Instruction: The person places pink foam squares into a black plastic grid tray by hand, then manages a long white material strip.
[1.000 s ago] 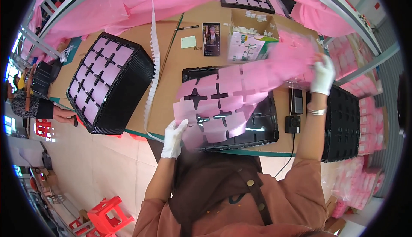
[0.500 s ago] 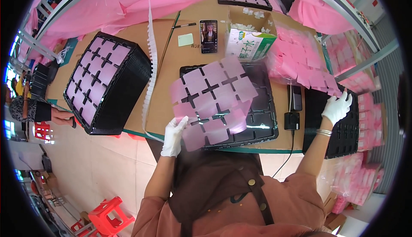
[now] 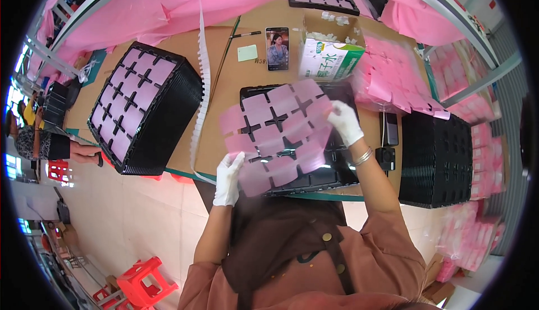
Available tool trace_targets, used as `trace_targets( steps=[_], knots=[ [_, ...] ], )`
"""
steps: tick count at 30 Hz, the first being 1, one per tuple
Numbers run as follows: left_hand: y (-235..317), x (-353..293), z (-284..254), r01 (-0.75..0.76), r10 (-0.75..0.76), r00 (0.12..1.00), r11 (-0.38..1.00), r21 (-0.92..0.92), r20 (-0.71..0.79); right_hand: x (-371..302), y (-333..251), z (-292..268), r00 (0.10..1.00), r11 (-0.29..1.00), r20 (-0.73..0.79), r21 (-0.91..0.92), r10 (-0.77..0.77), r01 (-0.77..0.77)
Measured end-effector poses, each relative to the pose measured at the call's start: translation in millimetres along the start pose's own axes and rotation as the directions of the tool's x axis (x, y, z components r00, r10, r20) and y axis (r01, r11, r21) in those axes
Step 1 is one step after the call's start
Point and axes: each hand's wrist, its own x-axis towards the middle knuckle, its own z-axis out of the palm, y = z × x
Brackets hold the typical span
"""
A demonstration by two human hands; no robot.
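Observation:
A translucent pink plastic sheet (image 3: 268,141) with cross-shaped cutouts tilts over a black compartment tray (image 3: 341,170) at the table's front edge. My left hand (image 3: 228,180), in a white glove, pinches the sheet's lower left edge. At its upper right edge, my gloved right hand (image 3: 345,123) has its fingertips closed on the sheet. Much of the tray is hidden beneath the sheet. To the left stands a tall stack of black trays (image 3: 163,111), its top one covered by pink pieces with black crosses showing between them.
Loose pink sheets (image 3: 393,77) lie on a plastic bag at the right. Beyond my right forearm stand more black trays (image 3: 437,158). A phone (image 3: 277,49), a pen (image 3: 245,34), a cardboard box (image 3: 331,57) with white scraps and a black device (image 3: 385,157) with a cable are on the table.
My right hand has come left from the far-right black trays and loose pink sheets to the held sheet's right edge. My left hand keeps its hold on the sheet.

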Motion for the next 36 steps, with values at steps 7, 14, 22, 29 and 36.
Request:
trace_targets(
  steps=[7,14,22,29,36],
  knots=[
    [17.4,1.8,31.0,-0.049,0.053,0.989,0.998,-0.029,0.142,-41.2,-54.1,-30.3,0.974,0.987,-0.218,0.135,-0.057,0.088],
    [-1.3,3.7,30.5,0.075,-0.1,0.981,0.987,0.145,0.169,-65.7,11.1,-48.2,0.937,0.954,-0.19,-0.014,0.293,-0.301],
    [-8.2,2.8,34.8,-0.063,-0.005,0.983,0.93,0.362,0.185,-57.2,4.8,-39.1,0.926,0.932,-0.121,0.1,0.359,-0.348],
    [-15.1,7.0,28.2,-0.138,0.088,0.984,0.923,0.358,0.153,-66.1,-57.3,-21.6,0.971,0.998,0.228,-0.022,0.068,-0.065],
    [-21.8,7.1,24.6,-0.128,0.084,0.986,0.937,0.325,0.145,-47.5,18.8,-43.6,0.971,0.979,-0.211,-0.142,0.112,-0.144]
  ],
)
